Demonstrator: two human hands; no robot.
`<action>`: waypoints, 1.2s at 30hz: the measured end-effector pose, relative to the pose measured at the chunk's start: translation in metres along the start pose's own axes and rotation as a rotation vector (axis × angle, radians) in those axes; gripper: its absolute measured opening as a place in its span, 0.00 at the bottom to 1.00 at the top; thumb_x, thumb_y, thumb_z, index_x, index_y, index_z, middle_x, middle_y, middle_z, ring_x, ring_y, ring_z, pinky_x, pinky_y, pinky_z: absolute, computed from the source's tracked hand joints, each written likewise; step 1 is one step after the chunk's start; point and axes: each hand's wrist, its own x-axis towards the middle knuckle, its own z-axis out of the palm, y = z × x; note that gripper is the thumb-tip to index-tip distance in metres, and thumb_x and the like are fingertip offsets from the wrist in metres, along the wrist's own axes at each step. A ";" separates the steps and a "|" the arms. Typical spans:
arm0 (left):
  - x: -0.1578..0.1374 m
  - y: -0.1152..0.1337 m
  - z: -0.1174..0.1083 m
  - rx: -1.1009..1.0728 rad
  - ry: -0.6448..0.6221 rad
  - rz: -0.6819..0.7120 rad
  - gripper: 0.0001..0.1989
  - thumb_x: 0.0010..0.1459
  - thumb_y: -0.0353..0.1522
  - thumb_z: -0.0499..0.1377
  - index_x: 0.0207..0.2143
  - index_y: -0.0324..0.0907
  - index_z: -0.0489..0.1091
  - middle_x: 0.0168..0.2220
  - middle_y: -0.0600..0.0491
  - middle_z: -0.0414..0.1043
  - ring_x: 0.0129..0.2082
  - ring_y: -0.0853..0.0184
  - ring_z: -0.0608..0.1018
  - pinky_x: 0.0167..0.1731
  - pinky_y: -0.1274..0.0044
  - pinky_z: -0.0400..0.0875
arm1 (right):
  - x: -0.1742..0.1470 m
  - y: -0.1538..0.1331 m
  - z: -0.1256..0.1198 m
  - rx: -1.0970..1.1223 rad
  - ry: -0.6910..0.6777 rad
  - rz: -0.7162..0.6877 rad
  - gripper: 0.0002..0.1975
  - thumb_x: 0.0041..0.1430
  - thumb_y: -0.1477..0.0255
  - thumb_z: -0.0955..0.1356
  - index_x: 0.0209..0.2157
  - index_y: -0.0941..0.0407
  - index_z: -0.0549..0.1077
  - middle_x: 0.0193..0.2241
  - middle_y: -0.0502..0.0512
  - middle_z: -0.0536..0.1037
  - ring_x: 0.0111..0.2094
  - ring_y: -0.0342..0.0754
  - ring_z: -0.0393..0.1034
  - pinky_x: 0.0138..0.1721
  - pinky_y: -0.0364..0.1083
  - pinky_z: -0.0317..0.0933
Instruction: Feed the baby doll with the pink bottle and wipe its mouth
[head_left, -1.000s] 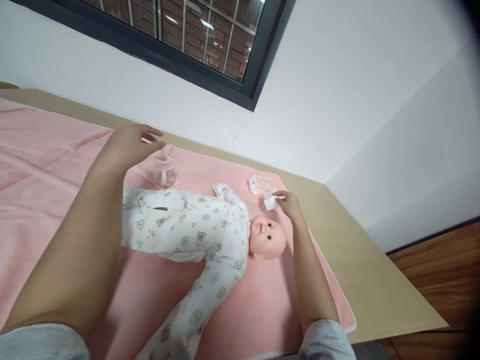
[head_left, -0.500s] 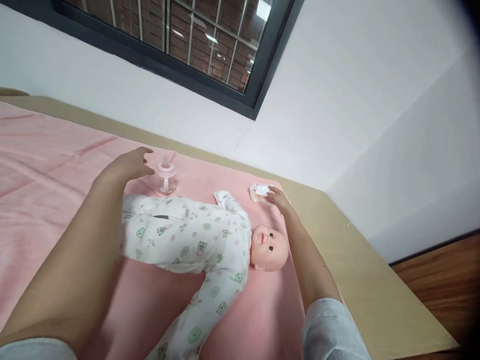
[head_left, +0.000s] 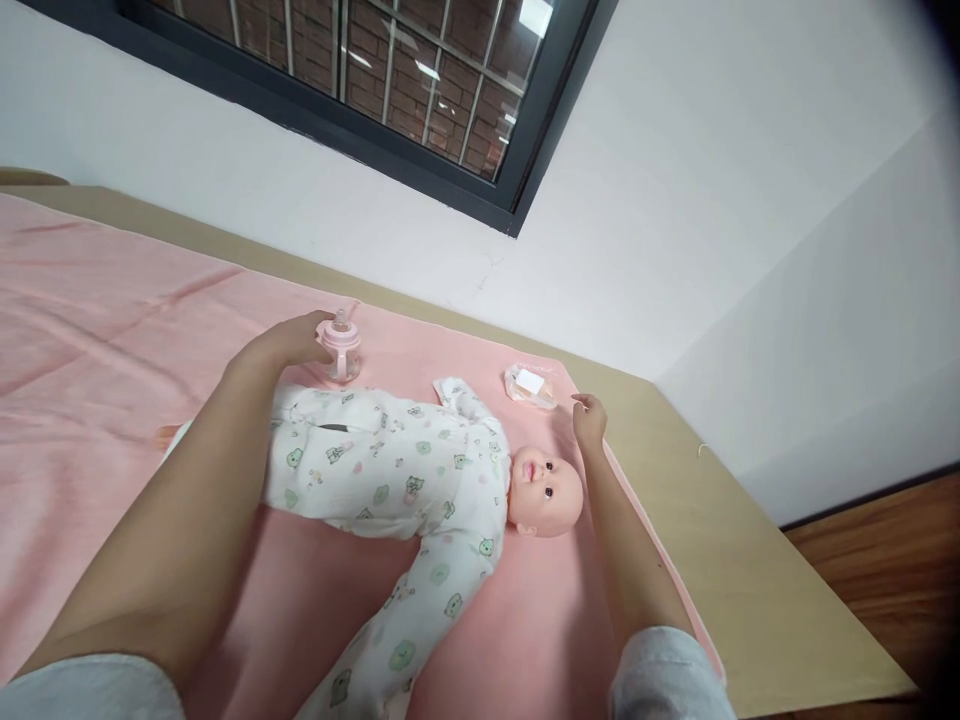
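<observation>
Bottle [head_left: 343,345] upright near surface's [head_left: 675,470] far edge, not yet lifted; left hand [head_left: 292,338] at its side, can't tell if gripping. White pad [head_left: 529,381] down on packet [head_left: 545,397] near far-right corner; right hand [head_left: 590,420] beside it, loosely open, empty.

Bottle [head_left: 343,360]: clear, glossy body, plastic or glass unclear; collar smooth pink plastic, teat translucent. Doll head [head_left: 559,495]: smooth, plastic-looking, soft sheen. Doll suit [head_left: 382,460]: matt printed cloth, lightly wrinkled. Blanket [head_left: 510,640]: matt pink cloth, soft-looking, creased on left. Packet [head_left: 546,398]: shiny, crinkled clear plastic; white piece [head_left: 530,381] on it matt, paper-like. Table [head_left: 697,540]: smooth tan board, low sheen. Sleeves [head_left: 667,665]: matt cloth. Wall [head_left: 637,200]: matt white, finely cracked. Window pane [head_left: 409,75]: glossy glass, bright reflections. Panel [head_left: 874,560]: brown wood grain.
</observation>
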 end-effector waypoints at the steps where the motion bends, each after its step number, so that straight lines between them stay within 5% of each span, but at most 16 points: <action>1: -0.002 0.006 0.000 0.023 -0.019 -0.050 0.26 0.33 0.41 0.63 0.38 0.38 0.71 0.26 0.51 0.74 0.31 0.55 0.76 0.28 0.70 0.65 | -0.006 0.005 0.000 -0.053 0.031 -0.005 0.19 0.49 0.73 0.59 0.41 0.61 0.73 0.47 0.65 0.73 0.52 0.56 0.65 0.59 0.56 0.53; 5: -0.007 0.023 0.001 0.073 -0.073 -0.128 0.27 0.34 0.45 0.62 0.37 0.38 0.72 0.30 0.50 0.75 0.35 0.56 0.77 0.30 0.72 0.65 | -0.026 0.024 0.006 -0.259 0.078 0.063 0.27 0.51 0.69 0.61 0.53 0.64 0.66 0.54 0.70 0.67 0.58 0.61 0.58 0.62 0.57 0.44; 14: -0.006 0.011 0.010 0.044 -0.063 -0.177 0.45 0.33 0.49 0.61 0.52 0.30 0.67 0.44 0.43 0.75 0.41 0.56 0.76 0.36 0.71 0.66 | -0.037 0.035 0.012 -0.161 0.097 0.210 0.40 0.43 0.71 0.66 0.61 0.64 0.55 0.58 0.74 0.60 0.58 0.63 0.59 0.58 0.55 0.56; 24: -0.005 0.012 0.011 -0.050 0.023 -0.219 0.33 0.42 0.34 0.62 0.53 0.34 0.65 0.47 0.48 0.73 0.41 0.61 0.74 0.40 0.76 0.68 | -0.031 0.050 0.010 -0.157 0.070 0.213 0.41 0.41 0.70 0.65 0.60 0.63 0.56 0.56 0.72 0.65 0.55 0.60 0.63 0.58 0.55 0.56; 31: -0.007 0.065 0.007 -0.235 0.144 -0.136 0.35 0.45 0.40 0.65 0.55 0.35 0.64 0.50 0.50 0.72 0.49 0.59 0.74 0.45 0.72 0.67 | -0.034 0.039 0.004 -0.074 0.086 0.240 0.39 0.45 0.68 0.66 0.60 0.65 0.56 0.56 0.71 0.67 0.56 0.59 0.64 0.59 0.55 0.55; 36: -0.014 0.125 0.021 -0.366 0.113 -0.066 0.30 0.43 0.34 0.63 0.52 0.39 0.67 0.47 0.50 0.75 0.46 0.58 0.76 0.44 0.72 0.71 | -0.030 0.009 -0.008 0.144 0.066 0.189 0.38 0.48 0.60 0.68 0.59 0.61 0.58 0.53 0.66 0.71 0.51 0.53 0.69 0.54 0.52 0.62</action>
